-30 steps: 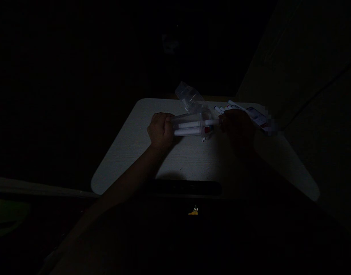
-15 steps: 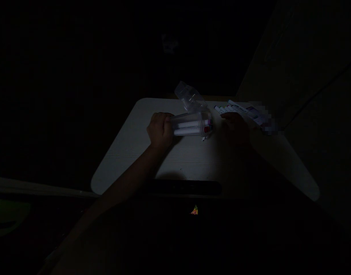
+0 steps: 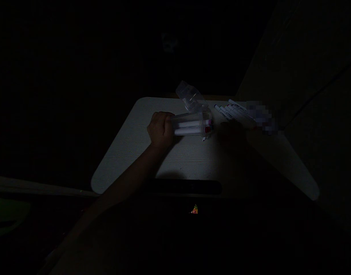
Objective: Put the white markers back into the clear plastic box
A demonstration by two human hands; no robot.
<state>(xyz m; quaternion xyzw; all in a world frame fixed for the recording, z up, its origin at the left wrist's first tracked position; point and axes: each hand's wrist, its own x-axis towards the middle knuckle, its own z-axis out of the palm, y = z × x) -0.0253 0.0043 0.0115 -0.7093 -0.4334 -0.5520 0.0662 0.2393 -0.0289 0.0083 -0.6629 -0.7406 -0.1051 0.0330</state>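
My left hand (image 3: 161, 130) grips the base end of a clear plastic marker case (image 3: 187, 118), which lies on its side with its mouth to the right. Inside are a few white markers (image 3: 188, 131) with purple and red ends. The case's clear lid (image 3: 189, 94) hangs open at the back. In deep shadow to the right of the mouth is my right hand (image 3: 234, 133); its fingers are too dark to make out. Just beyond it, a row of several white markers (image 3: 232, 110) lies side by side on the table.
The pale table (image 3: 121, 152) has rounded corners and a dark slot (image 3: 187, 186) along its front edge. A blurred-out patch (image 3: 261, 116) covers something at the back right. A dark cable (image 3: 321, 88) runs up the wall at right. Green material (image 3: 9, 215) shows at lower left.
My right hand has drawn back slightly toward me, into shadow, uncovering more of the marker row. My left hand and the case have stayed in place.
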